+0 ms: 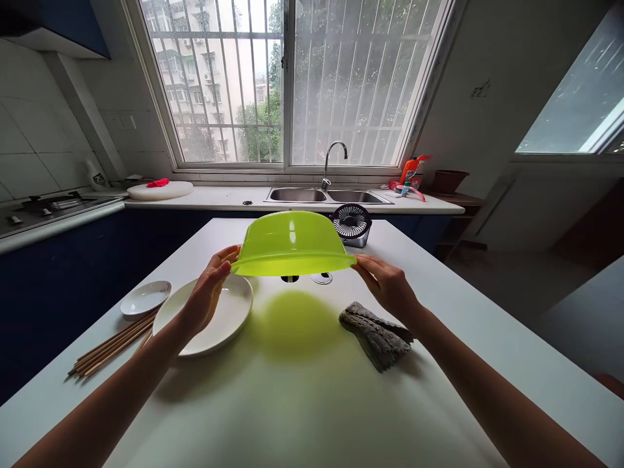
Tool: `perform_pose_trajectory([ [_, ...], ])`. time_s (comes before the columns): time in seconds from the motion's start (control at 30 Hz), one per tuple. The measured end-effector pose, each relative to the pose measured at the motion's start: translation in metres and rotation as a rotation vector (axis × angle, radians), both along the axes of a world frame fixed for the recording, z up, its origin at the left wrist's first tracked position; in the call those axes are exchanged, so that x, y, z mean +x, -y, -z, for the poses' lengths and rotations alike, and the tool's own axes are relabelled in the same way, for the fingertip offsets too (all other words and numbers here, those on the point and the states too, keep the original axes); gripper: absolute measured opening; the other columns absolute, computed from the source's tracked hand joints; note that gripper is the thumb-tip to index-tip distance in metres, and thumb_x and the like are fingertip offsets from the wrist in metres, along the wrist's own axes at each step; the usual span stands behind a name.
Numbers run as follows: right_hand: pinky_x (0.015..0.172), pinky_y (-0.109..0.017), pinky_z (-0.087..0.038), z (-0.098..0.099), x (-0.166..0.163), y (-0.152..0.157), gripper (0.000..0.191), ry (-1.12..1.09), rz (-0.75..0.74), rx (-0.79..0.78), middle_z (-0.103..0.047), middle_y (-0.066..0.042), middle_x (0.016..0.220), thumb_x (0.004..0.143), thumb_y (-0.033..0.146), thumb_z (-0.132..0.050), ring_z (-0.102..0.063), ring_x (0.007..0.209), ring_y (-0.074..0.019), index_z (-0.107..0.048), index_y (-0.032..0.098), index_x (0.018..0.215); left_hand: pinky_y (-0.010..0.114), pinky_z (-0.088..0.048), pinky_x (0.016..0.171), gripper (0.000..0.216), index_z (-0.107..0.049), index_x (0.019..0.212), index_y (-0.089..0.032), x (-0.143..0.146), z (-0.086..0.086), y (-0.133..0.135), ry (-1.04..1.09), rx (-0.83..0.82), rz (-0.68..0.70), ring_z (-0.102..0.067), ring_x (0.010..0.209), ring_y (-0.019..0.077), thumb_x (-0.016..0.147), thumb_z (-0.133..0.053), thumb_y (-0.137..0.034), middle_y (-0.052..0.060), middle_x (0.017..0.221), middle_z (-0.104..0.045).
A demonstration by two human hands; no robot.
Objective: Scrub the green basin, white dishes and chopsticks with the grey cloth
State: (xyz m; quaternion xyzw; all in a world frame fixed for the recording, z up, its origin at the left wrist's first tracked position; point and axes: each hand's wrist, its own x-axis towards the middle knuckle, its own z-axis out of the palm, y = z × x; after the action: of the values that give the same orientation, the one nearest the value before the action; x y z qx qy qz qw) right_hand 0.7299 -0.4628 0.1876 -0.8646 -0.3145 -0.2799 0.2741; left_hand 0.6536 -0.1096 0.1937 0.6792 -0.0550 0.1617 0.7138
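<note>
A lime-green plastic basin (293, 240) hangs upside down above the white table (302, 409), casting a green glow on it. My left hand (207, 289) grips its rim on the left, and my right hand (387, 283) pinches the rim on the right. Under my left hand lies a large white plate (229, 318), partly covered by my forearm. To its left are a small white dish (146, 298) and a bundle of wooden chopsticks (110, 346). A crumpled grey cloth (377, 335) lies just below my right hand.
Behind the basin stands a small black fan (351, 222), with a round table fitting (322, 278) nearer me. Across the gap, the back counter holds a double sink (298, 195) with a tap (327, 166), a round white board (160, 190) and orange bottles (410, 172). A stove (53, 205) is at left.
</note>
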Motion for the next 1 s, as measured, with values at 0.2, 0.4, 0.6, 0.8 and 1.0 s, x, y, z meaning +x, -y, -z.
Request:
perform_pose_trajectory([
  [0.2,0.089,-0.039,-0.056,-0.004,-0.0007,-0.0008,0.037,0.026,0.019,0.081,-0.076,-0.013,0.108,0.1,0.043,-0.043,-0.072,0.098,-0.0274,-0.072,0.019,0.105,0.046,-0.036,0.11,0.05,-0.06,0.124,-0.023,0.0017,0.0017,-0.0015,0.016,-0.048,0.046,-0.054,0.127,0.0316,0.082,-0.067,-0.049,0.008,0.129,-0.065],
  [0.4,0.085,-0.041,-0.057,-0.006,-0.0013,-0.0032,0.04,-0.068,0.035,0.189,-0.077,-0.01,0.102,0.098,0.051,-0.046,-0.073,0.09,-0.0274,-0.074,0.022,0.103,0.047,-0.035,0.111,0.046,-0.061,0.121,-0.021,0.0029,0.0004,-0.0006,0.036,-0.071,0.033,-0.052,0.128,0.0312,0.08,-0.068,-0.041,0.009,0.129,-0.065],
  [0.6,0.08,-0.042,-0.06,-0.0073,0.0009,-0.0025,0.043,-0.229,0.01,0.327,-0.077,-0.01,0.1,0.092,0.056,-0.054,-0.074,0.084,-0.0271,-0.075,0.02,0.102,0.043,-0.038,0.109,0.044,-0.062,0.12,-0.024,0.0056,0.0033,-0.0004,0.046,-0.127,-0.002,-0.054,0.126,0.0276,0.078,-0.072,-0.035,0.007,0.129,-0.065],
  [0.8,0.079,-0.043,-0.063,-0.0064,0.0053,-0.0017,0.052,-0.376,-0.025,0.468,-0.077,-0.007,0.087,0.082,0.066,-0.063,-0.073,0.077,-0.0253,-0.077,0.017,0.095,0.044,-0.045,0.105,0.062,-0.058,0.127,-0.025,0.0056,0.0054,-0.0032,0.025,-0.075,0.008,-0.057,0.124,0.0301,0.07,-0.079,-0.031,0.009,0.137,-0.06],
  [1.0,0.074,-0.041,-0.066,-0.008,0.0084,-0.0024,0.059,-0.541,-0.106,0.604,-0.075,-0.006,0.08,0.07,0.072,-0.072,-0.072,0.072,-0.0219,-0.077,0.016,0.087,0.042,-0.049,0.103,0.069,-0.057,0.128,-0.028,0.0065,0.0074,-0.0052,0.018,-0.099,0.035,-0.054,0.129,0.0309,0.065,-0.084,-0.027,0.008,0.142,-0.055],
])
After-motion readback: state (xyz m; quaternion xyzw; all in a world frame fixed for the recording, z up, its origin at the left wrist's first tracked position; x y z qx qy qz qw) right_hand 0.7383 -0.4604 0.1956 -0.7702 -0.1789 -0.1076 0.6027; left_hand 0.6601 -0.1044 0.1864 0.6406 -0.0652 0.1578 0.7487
